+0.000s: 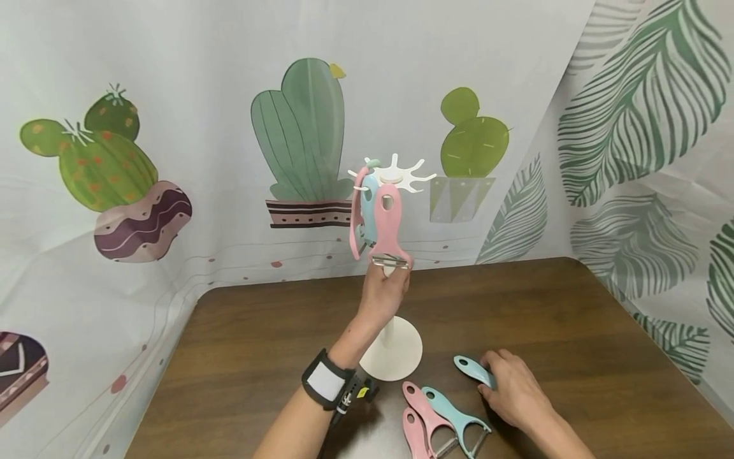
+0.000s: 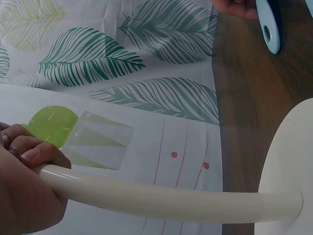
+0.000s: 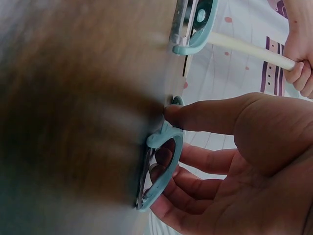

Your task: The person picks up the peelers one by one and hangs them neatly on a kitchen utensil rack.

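Note:
My left hand [image 1: 383,294] grips the pole [image 2: 171,200] of a white stand just under its hooked top. Several peelers hang from the hooks, among them a pink peeler [image 1: 387,217] at the front and a light blue one [image 1: 369,204] behind it. On the table, my right hand [image 1: 513,389] holds a light blue peeler [image 1: 471,370] between thumb and curled fingers. Its handle points away to the left, while the right wrist view shows its U-shaped head [image 3: 164,183] close against the tabletop.
Two pink peelers [image 1: 423,408] and a teal peeler [image 1: 450,408] lie together left of my right hand. The stand's round base [image 1: 401,360] rests on the brown table [image 1: 258,357]. A cloth with printed cacti [image 1: 315,127] hangs behind the table.

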{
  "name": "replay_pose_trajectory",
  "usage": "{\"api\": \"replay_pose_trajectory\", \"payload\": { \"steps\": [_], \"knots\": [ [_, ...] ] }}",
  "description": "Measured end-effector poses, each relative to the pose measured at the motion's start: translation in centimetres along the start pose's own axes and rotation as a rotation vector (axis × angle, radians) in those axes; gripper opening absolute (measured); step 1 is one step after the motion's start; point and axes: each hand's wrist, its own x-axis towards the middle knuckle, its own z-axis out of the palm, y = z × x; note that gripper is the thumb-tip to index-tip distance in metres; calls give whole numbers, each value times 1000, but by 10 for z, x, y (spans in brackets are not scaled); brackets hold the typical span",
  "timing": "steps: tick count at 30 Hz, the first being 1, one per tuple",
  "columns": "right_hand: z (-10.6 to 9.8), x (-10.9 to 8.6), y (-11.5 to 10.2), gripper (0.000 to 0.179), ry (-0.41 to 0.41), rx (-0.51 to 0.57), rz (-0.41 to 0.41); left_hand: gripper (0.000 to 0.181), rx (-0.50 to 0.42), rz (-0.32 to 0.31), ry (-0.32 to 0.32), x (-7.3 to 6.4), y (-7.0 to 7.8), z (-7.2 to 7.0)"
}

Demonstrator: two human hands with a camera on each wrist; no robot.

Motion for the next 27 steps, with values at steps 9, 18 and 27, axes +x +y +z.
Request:
{"api": "replay_pose_trajectory", "payload": {
  "steps": [9, 18, 27],
  "knots": [
    [2, 1, 0, 29, -5, 4, 27, 41, 11, -2, 5, -2, 1, 0],
    [1, -1, -3, 27, 29, 18, 46, 41, -8, 18, 11, -1, -1, 0],
    [-4, -2, -13, 26, 39, 73, 67, 39, 12, 8, 20, -1, 0, 1]
  ]
}}
